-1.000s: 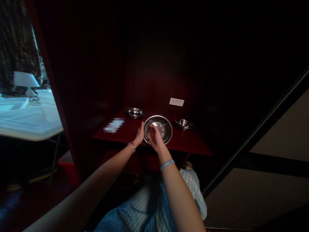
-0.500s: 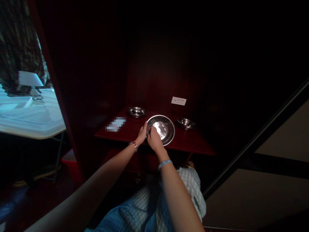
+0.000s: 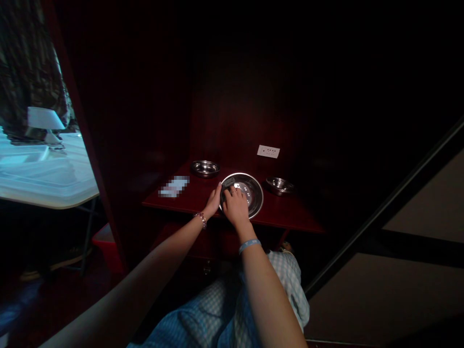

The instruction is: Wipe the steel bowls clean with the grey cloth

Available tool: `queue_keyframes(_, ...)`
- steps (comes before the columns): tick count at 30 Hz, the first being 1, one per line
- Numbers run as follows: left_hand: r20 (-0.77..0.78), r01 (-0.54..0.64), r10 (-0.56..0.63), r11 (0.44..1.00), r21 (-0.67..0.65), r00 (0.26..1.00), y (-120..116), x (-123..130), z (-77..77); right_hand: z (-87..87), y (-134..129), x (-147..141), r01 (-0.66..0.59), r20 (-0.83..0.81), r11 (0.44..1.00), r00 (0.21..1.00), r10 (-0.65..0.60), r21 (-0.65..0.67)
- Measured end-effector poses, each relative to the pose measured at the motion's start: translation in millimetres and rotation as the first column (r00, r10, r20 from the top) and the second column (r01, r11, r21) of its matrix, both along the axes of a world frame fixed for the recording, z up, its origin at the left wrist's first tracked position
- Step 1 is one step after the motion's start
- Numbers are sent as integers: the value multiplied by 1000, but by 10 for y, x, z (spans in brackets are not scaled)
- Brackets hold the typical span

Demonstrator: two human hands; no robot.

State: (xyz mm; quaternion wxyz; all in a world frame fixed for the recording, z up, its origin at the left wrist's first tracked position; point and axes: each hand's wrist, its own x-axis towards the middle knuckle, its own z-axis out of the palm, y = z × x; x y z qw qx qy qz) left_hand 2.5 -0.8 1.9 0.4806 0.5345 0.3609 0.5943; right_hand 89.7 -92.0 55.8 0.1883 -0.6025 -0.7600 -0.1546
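A wide, shiny metal bowl [image 3: 256, 195] sits on the dark red shelf, near its front edge. My left hand [image 3: 213, 200], with a beaded bracelet at the wrist, grips the bowl's left rim. My right hand [image 3: 235, 205], with a pale blue wristband, reaches into the bowl from the front. Its bent fingers press on a crumpled dark grey cloth [image 3: 228, 182] against the inner left wall. Part of the cloth and the fingertips are hidden. Bright specks of light show on the bowl's bottom.
Smaller metal bowls stand on the shelf [image 3: 297, 212], one at the back left [image 3: 205, 168] and one at the right [image 3: 280, 185]. A blurred-out flat item [image 3: 174, 186] lies left. Dark panels enclose the shelf; a white socket [image 3: 268, 152] is behind. A white table [image 3: 47, 186] stands far left.
My right hand has turned flatter over the bowl and shifted slightly right, with its fingers more spread. More of the grey cloth shows above the fingers. My left hand stays at the rim.
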Motion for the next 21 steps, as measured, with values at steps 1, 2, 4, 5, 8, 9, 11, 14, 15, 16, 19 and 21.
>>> queue_keyframes(1,8,4,-4,1000,1,1000,-1,1,0,1,-6,-2,14,-26,1000,1000,-14,-6)
queue_keyframes(2,14,4,-4,1000,0,1000,0,2,-2,2,-9,-3,26,-61,999,998,-27,-19)
queue_keyframes(4,13,-9,9,1000,-12,1000,9,2,-11,-1,-5,6,32,-158,998,987,-41,-57)
queue_keyframes(5,8,-15,15,1000,-17,1000,15,2,-17,-6,5,15,19,-216,997,976,-34,-72)
queue_keyframes(8,-13,-11,11,1000,-19,1000,34,-5,-33,-40,67,47,-105,-405,993,912,72,-60)
queue_keyframes(9,-17,-9,8,1000,-17,1000,39,-7,-36,-56,95,57,-159,-462,986,879,119,-49)
queue_keyframes(11,-17,-10,9,1000,-13,1000,48,-12,-38,-88,150,71,-250,-561,967,808,182,-47)
queue_keyframes(14,-14,-26,26,1000,-17,1000,58,-17,-39,-123,214,88,-306,-675,949,716,179,-73)
queue_keyframes(15,-15,-32,32,999,-19,999,60,-19,-39,-129,231,96,-306,-700,949,694,167,-77)
queue_keyframes(16,-19,-39,39,999,-20,999,60,-21,-39,-132,246,106,-300,-718,951,679,154,-80)
queue_keyframes(19,-42,-40,39,999,-26,998,47,-25,-32,-120,303,155,-257,-724,963,680,118,-84)
queue_keyframes(21,-57,-26,24,999,-29,998,31,-24,-23,-103,351,195,-216,-705,973,702,96,-83)
